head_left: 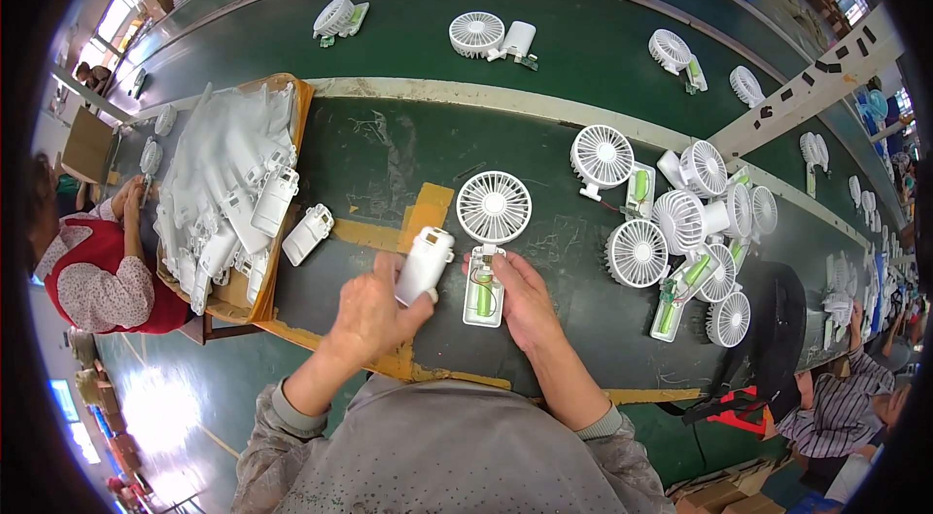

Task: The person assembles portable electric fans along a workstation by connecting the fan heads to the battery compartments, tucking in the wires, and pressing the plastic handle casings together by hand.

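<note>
My left hand [367, 315] grips a white plastic handle cover [425, 264], tilted just above the dark workbench. To its right, a small white handheld fan [494, 207] lies with its round grille away from me. The fan's opened handle [483, 305] points toward me and shows a green battery and thin wires inside. My right hand [523, 298] is closed around the right side of that handle, near the small circuit board at its top. The cover and the handle are apart. Another loose white cover [308, 234] lies left of my left hand.
A carton [303, 116] at the left holds many white covers in plastic film. More opened fans [639, 253] are heaped at the right, beside a black chair back [779, 329]. Fans ride on a green conveyor [573, 28] beyond the bench. Other people sit at both sides.
</note>
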Demonstrator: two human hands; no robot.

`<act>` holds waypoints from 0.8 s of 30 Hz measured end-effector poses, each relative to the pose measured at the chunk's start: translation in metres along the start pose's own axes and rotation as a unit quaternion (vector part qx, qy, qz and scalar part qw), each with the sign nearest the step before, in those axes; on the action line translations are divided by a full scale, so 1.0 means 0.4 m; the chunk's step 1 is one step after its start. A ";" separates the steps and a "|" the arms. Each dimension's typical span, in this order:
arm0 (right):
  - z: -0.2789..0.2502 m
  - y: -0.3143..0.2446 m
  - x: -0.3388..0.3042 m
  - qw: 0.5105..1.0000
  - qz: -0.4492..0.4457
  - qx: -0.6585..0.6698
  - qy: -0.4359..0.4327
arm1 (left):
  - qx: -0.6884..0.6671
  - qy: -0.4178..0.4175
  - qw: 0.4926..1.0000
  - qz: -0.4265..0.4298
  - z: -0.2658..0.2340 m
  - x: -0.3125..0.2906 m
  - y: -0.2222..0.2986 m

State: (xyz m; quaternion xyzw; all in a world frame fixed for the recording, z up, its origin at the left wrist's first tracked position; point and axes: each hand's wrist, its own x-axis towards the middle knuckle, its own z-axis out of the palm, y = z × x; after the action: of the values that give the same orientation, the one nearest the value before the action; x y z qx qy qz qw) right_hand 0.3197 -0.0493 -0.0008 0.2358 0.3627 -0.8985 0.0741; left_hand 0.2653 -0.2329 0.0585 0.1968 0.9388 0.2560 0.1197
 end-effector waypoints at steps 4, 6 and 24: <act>-0.006 -0.009 -0.007 0.996 0.016 0.080 -0.038 | -0.049 0.002 0.998 0.045 0.009 -0.023 0.098; -0.002 -0.021 -0.016 0.996 0.018 0.077 -0.051 | -0.008 0.000 0.998 0.067 0.015 -0.026 0.128; 0.006 -0.030 -0.028 0.991 0.021 0.027 -0.129 | 0.085 -0.002 0.991 0.103 0.078 -0.025 0.117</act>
State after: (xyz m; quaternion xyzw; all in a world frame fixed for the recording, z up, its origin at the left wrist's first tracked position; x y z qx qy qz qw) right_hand 0.3248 -0.0426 0.0135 0.1276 0.3204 -0.9293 0.1323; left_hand 0.2988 -0.1866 0.0581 0.3021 0.9318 0.1857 0.0773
